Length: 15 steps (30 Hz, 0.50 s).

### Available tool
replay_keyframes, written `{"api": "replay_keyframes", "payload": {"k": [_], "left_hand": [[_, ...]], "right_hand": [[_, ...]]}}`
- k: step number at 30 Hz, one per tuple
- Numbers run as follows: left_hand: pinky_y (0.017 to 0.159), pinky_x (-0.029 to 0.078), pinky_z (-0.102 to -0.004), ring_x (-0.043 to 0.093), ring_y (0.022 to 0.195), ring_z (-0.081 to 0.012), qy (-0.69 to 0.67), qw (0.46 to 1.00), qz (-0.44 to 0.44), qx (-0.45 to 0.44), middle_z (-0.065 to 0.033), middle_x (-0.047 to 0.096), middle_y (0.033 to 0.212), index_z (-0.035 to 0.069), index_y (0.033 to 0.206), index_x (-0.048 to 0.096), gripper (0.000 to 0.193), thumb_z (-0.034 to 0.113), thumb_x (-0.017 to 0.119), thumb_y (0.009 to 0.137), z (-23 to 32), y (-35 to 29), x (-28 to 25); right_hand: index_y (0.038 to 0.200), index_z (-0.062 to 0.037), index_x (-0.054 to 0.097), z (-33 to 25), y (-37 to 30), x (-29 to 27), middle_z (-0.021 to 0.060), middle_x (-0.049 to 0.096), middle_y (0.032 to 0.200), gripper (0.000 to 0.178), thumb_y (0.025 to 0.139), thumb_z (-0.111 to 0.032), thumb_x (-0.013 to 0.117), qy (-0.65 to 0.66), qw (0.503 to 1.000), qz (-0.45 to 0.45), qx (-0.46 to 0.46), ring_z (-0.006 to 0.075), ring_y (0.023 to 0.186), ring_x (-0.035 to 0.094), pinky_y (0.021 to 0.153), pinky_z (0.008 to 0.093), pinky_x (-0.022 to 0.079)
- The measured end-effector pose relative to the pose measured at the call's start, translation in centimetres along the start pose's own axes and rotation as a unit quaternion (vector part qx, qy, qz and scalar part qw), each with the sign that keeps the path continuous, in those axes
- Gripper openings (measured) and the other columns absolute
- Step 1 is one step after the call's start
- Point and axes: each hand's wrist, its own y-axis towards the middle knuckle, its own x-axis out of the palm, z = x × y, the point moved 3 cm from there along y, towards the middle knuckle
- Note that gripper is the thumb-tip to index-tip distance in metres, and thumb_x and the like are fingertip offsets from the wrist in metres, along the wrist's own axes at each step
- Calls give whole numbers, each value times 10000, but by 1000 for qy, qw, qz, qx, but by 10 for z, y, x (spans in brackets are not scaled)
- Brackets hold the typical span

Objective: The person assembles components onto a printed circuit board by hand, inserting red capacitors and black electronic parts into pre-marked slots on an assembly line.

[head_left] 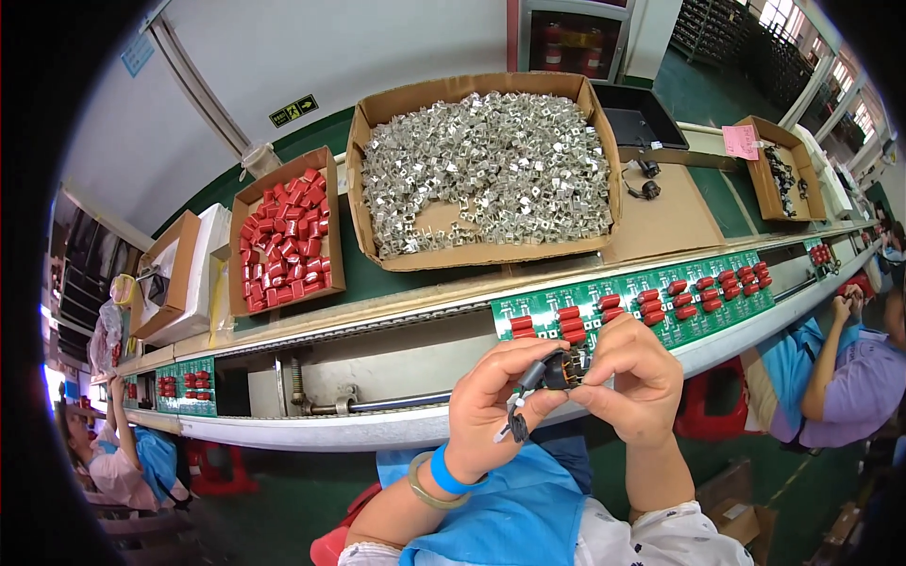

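Observation:
Close above the conveyor's near edge, both my hands are at a black round electrical part [560, 370] with metal pins and a short black cable. My left hand [486, 401] grips its body between thumb and fingers. The cable [518, 415] hangs below those fingers and ends in a small pale plug. With bent fingers and thumb pinched at the pin side, my right hand [637, 382] touches the part; its fingertips partly cover the pins. Just beyond my hands lies a green circuit board panel [604, 332] carrying rows of red capacitors [571, 324].
Past the conveyor stand a cardboard box [377, 255] of small metal brackets and a box [337, 255] of red capacitors. Similar black parts [646, 189] lie on cardboard. Another box [760, 203] is farther right. Co-workers sit at left [123, 462] and right [840, 377].

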Motion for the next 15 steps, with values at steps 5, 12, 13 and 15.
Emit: {"api": "replay_keyframes", "payload": {"k": [5,12,13,15], "left_hand": [[1023,500,-364,614,1191,-253,-9,1000,17,-2,-176,636,1288,-38,1284,613,438,17,776,882,-6,-2,1],[1027,494,-355,604,1198,-238,-41,998,36,-22,-167,618,1290,-41,1293,601,439,16,769,892,-11,-3,2],[1027,494,-355,604,1198,-238,-41,998,36,-22,-167,618,1290,-41,1293,601,439,16,769,892,-11,-3,2],[1036,490,-353,599,1204,-235,-43,998,33,-21,-165,610,1292,-40,1305,593,450,18,768,894,-11,-2,3]], "right_hand": [[839,-48,711,4,0,0,40,646,870,206,711,-8,868,-21,1000,-7,-8,185,836,565,726,309,445],[877,-63,700,8,-1,-2,46,666,876,247,716,-29,884,-48,999,-3,-14,195,833,589,746,323,470],[877,-63,700,8,-2,-1,46,666,876,247,716,-29,884,-47,999,-3,-14,195,833,589,746,323,470],[891,-69,695,8,-2,-1,52,686,884,262,717,-19,885,-64,997,13,-37,203,836,611,763,325,480]]}}
